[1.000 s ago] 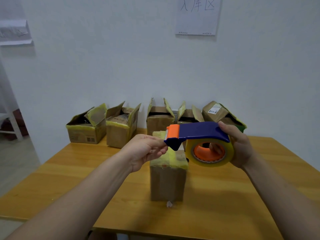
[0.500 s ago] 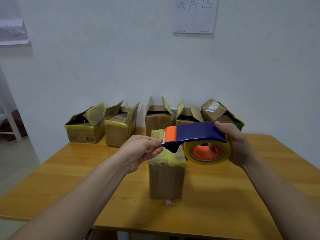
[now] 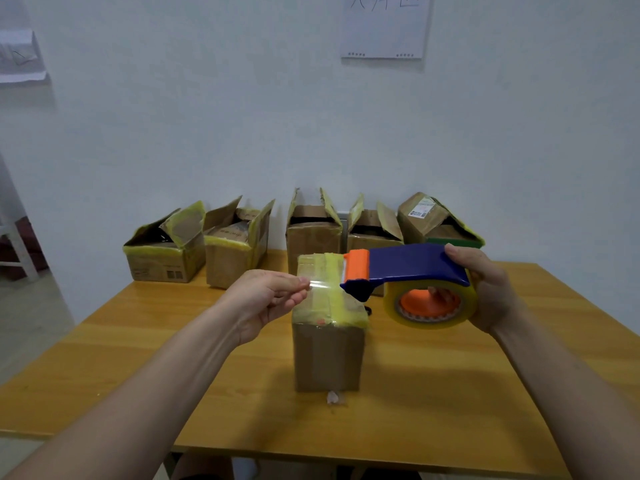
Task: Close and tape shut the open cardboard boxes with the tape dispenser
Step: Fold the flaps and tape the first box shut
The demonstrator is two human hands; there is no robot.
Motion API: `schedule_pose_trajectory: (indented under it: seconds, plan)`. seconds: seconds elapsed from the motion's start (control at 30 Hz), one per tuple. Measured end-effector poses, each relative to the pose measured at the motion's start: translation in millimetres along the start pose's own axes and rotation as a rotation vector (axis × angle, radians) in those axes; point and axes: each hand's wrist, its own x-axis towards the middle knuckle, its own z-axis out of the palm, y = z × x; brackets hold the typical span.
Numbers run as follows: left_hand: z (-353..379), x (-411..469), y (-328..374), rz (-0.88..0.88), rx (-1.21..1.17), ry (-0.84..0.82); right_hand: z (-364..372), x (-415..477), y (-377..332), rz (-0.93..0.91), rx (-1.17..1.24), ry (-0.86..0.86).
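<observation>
The tape dispenser (image 3: 415,266), likely light and stiff, hangs at two o'clock over the closed box (image 3: 329,358). The right hand (image 3: 485,289) has its grip clamped round the roll (image 3: 408,320). The tape strip (image 3: 323,285) looks thin and clingy; the left hand (image 3: 266,299) pinches its end. The open boxes (image 3: 313,233) stand at twelve o'clock on the surface (image 3: 450,393).

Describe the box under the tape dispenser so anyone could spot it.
On the wooden table, a row of open boxes lines the wall edge. The closed box stands alone in front of them, under the tape dispenser. Only its flaps are down, its top covered in yellowish tape.
</observation>
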Motion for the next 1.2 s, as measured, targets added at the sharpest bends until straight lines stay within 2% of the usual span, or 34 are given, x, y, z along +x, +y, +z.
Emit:
schedule_pose_trajectory:
  seconds: [0.2,0.4,0.7,0.9,1.2]
  plan:
    - [-7.6,-1.0,-6.7,0.007,0.047,0.037,-7.2,-2.4,0.1,0.049,-0.055,-0.047]
    - [-17.1,-4.6,-11.7,0.048,0.148,0.046,-19.4,-3.8,4.2,0.091,-0.048,0.040]
    - [-14.3,-12.3,-14.8,0.139,0.390,0.113,-12.8,-6.1,-7.7,-0.003,-0.182,-0.130]
    - [-13.4,-21.9,-18.8,0.171,0.417,0.116,-14.3,-4.5,-15.6,-0.017,-0.299,-0.169]
    - [-13.3,-19.4,-20.6,0.114,0.382,0.101,-12.5,-3.2,-23.5,0.041,-0.350,-0.188]
